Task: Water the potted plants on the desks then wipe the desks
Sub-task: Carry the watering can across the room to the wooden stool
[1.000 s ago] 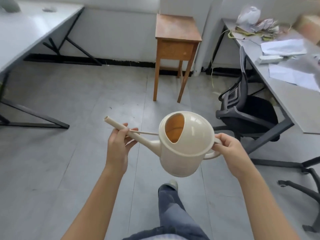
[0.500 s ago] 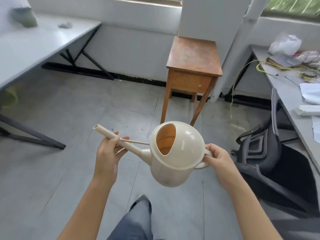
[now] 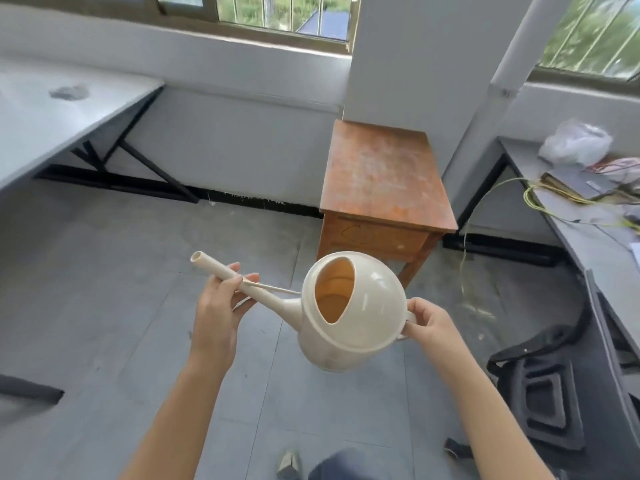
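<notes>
I carry a cream plastic watering can (image 3: 360,327) in front of me above the floor, its long spout pointing up and left. My left hand (image 3: 218,306) grips the spout about halfway along. My right hand (image 3: 429,322) grips the handle at the can's right side. A grey desk (image 3: 45,123) lies at the left and another grey desk (image 3: 588,230) at the right. No potted plant is in view.
A small wooden table (image 3: 384,174) stands against the wall ahead. A black office chair (image 3: 554,386) sits at the right desk, which bears a plastic bag (image 3: 575,142), papers and yellow cable. Grey tiled floor stretches to the left. Windows run above.
My view has lifted and come closer to the wooden table and the wall; windows now show. Both hands keep the same hold on the watering can.
</notes>
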`<state>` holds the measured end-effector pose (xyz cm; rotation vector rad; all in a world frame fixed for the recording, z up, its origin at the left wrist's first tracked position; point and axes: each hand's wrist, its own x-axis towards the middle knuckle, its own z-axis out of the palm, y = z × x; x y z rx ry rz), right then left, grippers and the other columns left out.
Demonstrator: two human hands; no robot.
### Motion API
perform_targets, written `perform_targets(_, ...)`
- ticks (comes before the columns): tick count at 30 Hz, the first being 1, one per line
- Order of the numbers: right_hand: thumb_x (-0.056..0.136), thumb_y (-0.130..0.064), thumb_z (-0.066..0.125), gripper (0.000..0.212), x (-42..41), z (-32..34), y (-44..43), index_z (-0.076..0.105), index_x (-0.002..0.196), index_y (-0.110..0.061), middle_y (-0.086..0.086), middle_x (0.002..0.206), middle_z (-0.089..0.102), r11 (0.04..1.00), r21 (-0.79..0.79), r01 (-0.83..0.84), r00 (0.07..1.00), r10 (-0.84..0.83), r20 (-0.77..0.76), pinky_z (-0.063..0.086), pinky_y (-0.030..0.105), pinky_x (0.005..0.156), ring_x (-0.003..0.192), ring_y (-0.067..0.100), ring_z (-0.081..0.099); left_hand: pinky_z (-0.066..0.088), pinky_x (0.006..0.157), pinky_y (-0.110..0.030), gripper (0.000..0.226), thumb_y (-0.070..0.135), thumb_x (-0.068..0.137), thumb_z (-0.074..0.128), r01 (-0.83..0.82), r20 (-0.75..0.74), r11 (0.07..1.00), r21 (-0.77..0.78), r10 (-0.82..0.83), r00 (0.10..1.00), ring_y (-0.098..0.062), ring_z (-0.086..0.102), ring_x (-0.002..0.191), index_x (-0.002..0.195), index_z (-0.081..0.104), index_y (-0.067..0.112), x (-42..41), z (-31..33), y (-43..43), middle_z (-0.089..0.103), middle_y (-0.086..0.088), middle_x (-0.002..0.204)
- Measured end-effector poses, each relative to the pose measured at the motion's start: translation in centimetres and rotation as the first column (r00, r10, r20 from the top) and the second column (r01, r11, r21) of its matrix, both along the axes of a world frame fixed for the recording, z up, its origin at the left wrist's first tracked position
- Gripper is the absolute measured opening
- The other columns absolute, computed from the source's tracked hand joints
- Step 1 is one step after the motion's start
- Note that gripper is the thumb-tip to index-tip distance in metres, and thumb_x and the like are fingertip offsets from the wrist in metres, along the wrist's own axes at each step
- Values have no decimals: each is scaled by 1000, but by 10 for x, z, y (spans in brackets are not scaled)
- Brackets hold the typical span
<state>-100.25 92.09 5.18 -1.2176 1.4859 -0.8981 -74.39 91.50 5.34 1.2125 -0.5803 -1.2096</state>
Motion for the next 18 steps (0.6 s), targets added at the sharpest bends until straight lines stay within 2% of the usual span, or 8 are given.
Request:
perform_targets(3, 78, -3, 65, 14, -3, -1, -52, 56, 70, -9, 5, 67, 56, 998, 4, 70, 996, -69, -48, 43, 29, 65, 68, 20, 54, 47, 88, -36, 19, 11, 95, 38, 12, 13, 1000, 22, -13, 1000, -22, 58, 93, 110, 49, 10, -8, 4, -56, 61, -10, 94)
perform_targets(7, 76, -4, 68, 17, -15, 0, -125, 54, 67, -6, 9, 64, 54, 996, -8, 91, 995, -91, -46, 45, 22, 48, 57, 22, 52, 48, 85, -35, 15, 12, 95, 39, 42, 43, 999, 31, -43, 998, -23, 57, 93, 98, 53, 16, -22, 4, -123, 62, -11, 97)
perform_targets(11, 78, -2, 65, 15, -37, -4, -200, 56, 68, -7, 4, 62, 56, 998, -16, 65, 996, -66, -66, 39, 29, 51, 55, 20, 51, 47, 88, -35, 12, 19, 88, 48, 49, 29, 999, 17, -50, 998, -23, 59, 97, 98, 53, 18, -37, -1, -186, 63, -12, 101)
perform_targets(13, 78, -5, 65, 8, -48, -5, -238, 58, 75, -2, 7, 68, 58, 1000, -6, 23, 994, -24, -105, 39, 30, 57, 63, 19, 52, 48, 86, -34, 23, 24, 80, 51, 45, 31, 999, 14, -45, 999, -23, 59, 97, 101, 53, 17, -44, -1, -218, 63, -13, 102)
perform_targets(16, 77, -14, 69, 16, -63, -2, -292, 60, 81, -1, 10, 73, 62, 999, 20, -40, 992, 43, -120, 46, 32, 65, 69, 18, 55, 48, 86, -36, 19, 17, 89, 48, 21, 21, 1000, 16, -22, 1000, -25, 59, 97, 107, 52, 13, -55, 1, -266, 63, -15, 102)
perform_targets(18, 77, -16, 70, 17, -70, 4, -326, 61, 82, -3, 5, 73, 62, 996, 34, -85, 992, 88, -95, 44, 26, 64, 67, 13, 54, 48, 86, -36, 23, 17, 89, 49, -8, 4, 1000, 15, 8, 1000, -26, 59, 97, 110, 52, 11, -61, 2, -300, 63, -16, 102)
